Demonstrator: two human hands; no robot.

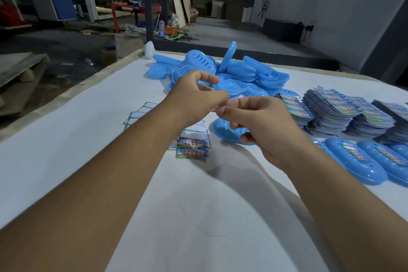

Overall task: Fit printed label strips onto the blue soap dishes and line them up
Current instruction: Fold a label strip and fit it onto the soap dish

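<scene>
My left hand [196,93] and my right hand [258,121] meet above the white table [88,161], and both pinch a small label strip [215,108] that is mostly hidden between the fingertips. Right under my right hand lies a single blue soap dish [223,130] on the table. A loose heap of blue soap dishes [231,70] sits behind the hands. At the right edge, labelled blue dishes [362,161] lie side by side in a row. Loose printed label strips [192,146] lie under my left wrist.
Thick stacks of printed labels [344,112] fill the right side of the table behind the row of dishes. More label sheets [139,115] lie face down left of my left arm. A white object [149,50] stands at the table's far edge.
</scene>
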